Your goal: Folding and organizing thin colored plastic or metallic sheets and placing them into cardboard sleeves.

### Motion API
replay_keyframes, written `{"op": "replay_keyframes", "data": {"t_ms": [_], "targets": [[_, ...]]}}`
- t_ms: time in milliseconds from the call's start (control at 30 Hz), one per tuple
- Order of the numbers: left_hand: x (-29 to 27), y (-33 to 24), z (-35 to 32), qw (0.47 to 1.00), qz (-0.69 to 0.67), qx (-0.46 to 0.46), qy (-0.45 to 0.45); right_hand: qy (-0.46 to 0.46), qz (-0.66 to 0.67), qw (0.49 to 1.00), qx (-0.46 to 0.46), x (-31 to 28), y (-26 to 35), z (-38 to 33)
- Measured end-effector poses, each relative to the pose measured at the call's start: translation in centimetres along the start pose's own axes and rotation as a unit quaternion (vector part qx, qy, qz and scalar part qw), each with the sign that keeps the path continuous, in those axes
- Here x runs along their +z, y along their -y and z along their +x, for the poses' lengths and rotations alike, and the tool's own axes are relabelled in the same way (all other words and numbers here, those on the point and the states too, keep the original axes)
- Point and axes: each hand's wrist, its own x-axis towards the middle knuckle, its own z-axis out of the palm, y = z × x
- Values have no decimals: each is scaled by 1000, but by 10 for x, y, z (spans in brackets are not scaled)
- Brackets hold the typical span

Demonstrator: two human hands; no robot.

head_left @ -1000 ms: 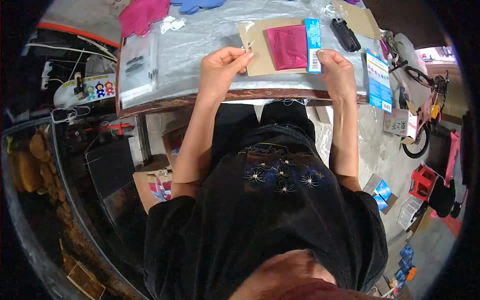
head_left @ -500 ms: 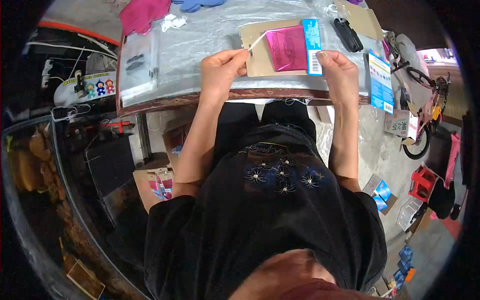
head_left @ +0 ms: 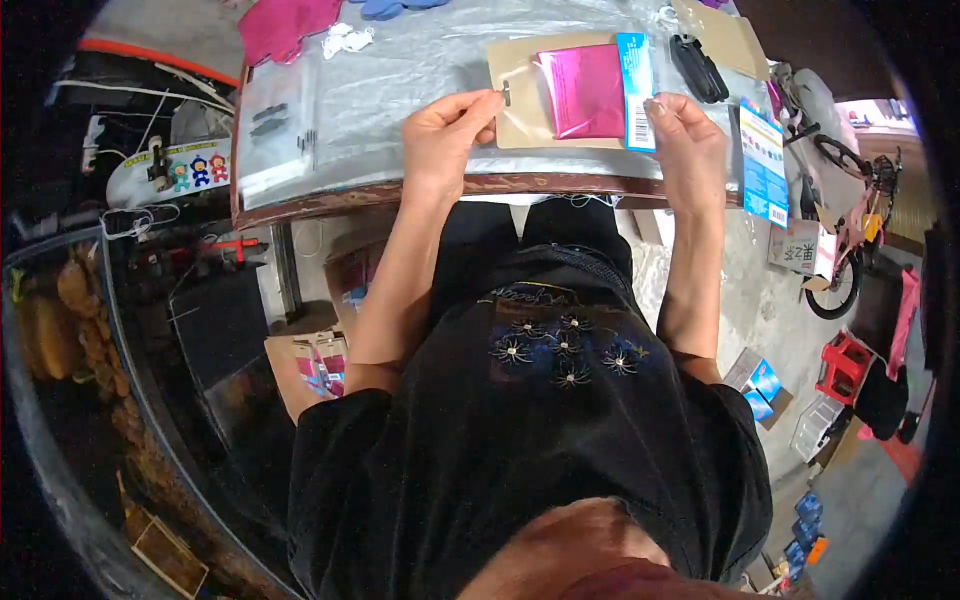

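Observation:
Between my hands, over the table, is a flat package [head_left: 522,122] with a brown card back, a folded magenta pouch [head_left: 590,92] and a blue-and-white label strip [head_left: 637,75] along its right side. My left hand [head_left: 447,130] pinches the card's left end beside a small dark hanger slot. At the opposite end, my right hand [head_left: 688,140] grips the labelled edge between thumb and fingers. A blue printed card [head_left: 763,165] lies at the table's right edge, near my right hand. Beyond that hand rests a black handheld object [head_left: 698,68], its kind unclear.
The table [head_left: 375,120] has a plastic-covered top. Clear bags with small black pieces [head_left: 270,125] lie at left, magenta [head_left: 290,28] and blue fabric pieces [head_left: 400,7] at the far edge. An open carton [head_left: 310,372] stands below left; a bicycle [head_left: 850,220] and red stool [head_left: 845,365] are at right.
Both hands have shifted the package slightly right. The white strip that slanted from my left hand across the card no longer shows. Both ends are still held.

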Motion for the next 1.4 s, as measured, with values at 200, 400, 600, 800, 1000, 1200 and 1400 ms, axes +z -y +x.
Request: {"op": "replay_keyframes", "data": {"t_ms": [200,400,600,800,1000,1200,1400], "targets": [[5,4,-2,995,62,56,-53,18,-26,999,22,8,4,-1],[1,2,-2,994,-96,-42,-21,7,-33,999,9,2,-1,1],[-1,3,0,995,-74,-62,-28,20,-27,999,-1,10,4,-6],[0,-4,0,996,-53,-69,-8,32,-11,999,-33,8,7,-7],[-7,-4,4,992,-100,-64,32,32,-20,998,-40,4,8,-6],[-11,0,5,983,-162,-42,73,15,-4,1000,-11,0,4,-2],[-3,0,2,993,108,39,0,-1,-12,1000,9,0,-2,-1]]}}
